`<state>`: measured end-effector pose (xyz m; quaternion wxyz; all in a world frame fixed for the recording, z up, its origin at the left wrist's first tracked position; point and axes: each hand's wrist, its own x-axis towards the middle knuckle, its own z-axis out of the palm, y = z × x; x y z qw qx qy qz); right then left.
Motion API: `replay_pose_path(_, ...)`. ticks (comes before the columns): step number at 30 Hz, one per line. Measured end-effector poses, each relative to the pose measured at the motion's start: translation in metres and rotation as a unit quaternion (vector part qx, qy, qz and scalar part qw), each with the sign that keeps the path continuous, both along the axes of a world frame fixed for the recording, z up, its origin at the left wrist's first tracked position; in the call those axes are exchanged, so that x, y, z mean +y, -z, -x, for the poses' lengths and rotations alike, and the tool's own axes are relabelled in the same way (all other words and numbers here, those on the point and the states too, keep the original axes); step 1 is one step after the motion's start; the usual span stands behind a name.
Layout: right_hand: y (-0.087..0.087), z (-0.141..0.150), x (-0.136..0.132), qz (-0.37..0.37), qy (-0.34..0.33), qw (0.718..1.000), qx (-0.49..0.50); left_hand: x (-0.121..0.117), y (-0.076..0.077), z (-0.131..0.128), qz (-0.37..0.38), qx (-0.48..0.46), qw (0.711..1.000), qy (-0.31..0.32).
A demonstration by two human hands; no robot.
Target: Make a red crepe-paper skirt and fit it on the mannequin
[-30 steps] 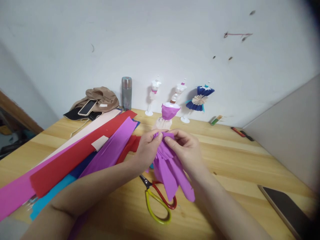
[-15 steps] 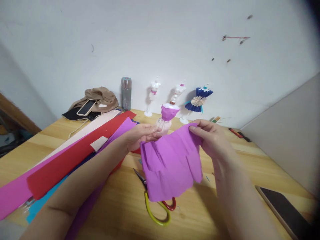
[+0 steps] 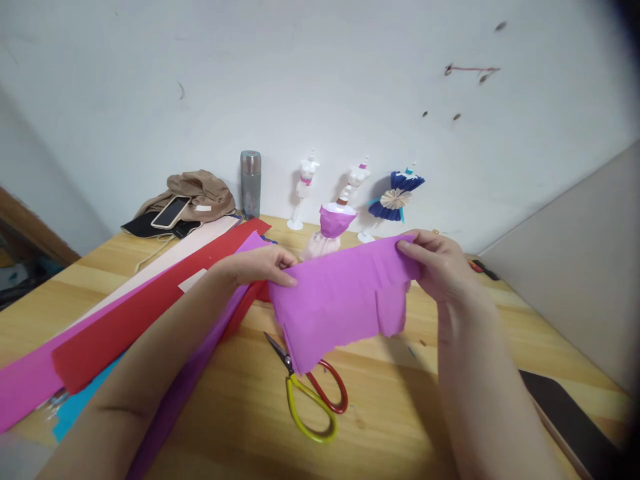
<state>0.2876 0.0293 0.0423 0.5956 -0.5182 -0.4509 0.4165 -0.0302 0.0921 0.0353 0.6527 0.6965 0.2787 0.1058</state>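
Pinched at its upper corners between the thumb and fingers of your left hand (image 3: 263,265) and right hand (image 3: 443,267), the purple sheet (image 3: 333,303) hangs spread above the table (image 3: 250,413), its lower left part overlapping the scissors (image 3: 313,403) in your view. You are holding it open, and a flat spread seems to call for light, even tension. Your left forearm slants in; your right rises steeply, thumb in front.

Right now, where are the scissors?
In the head view, the scissors lie on the wooden table, low in the middle, partly behind the lower left corner of the purple paper sheet.
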Motion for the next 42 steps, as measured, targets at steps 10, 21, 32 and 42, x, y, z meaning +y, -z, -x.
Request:
replay_pose_path(10,0.003,0.002,0.003,-0.005,-0.016,1.000,-0.024,0.002,-0.012,0.007,-0.059,-0.126,0.941,-0.310)
replay_pose_path(21,-0.004,-0.004,-0.010,0.014,-0.129,0.976,-0.175,0.018,-0.026,0.047,-0.311,0.092,0.938,-0.120)
replay_pose_path(32,-0.001,-0.005,-0.006,-0.056,-0.120,0.964,-0.229,0.013,-0.025,0.032,-0.315,0.091,0.926,-0.188)
replay_pose_path(42,0.000,-0.002,-0.005,-0.045,-0.115,0.966,-0.226,0.022,-0.019,0.040,-0.316,0.082,0.933,-0.152)
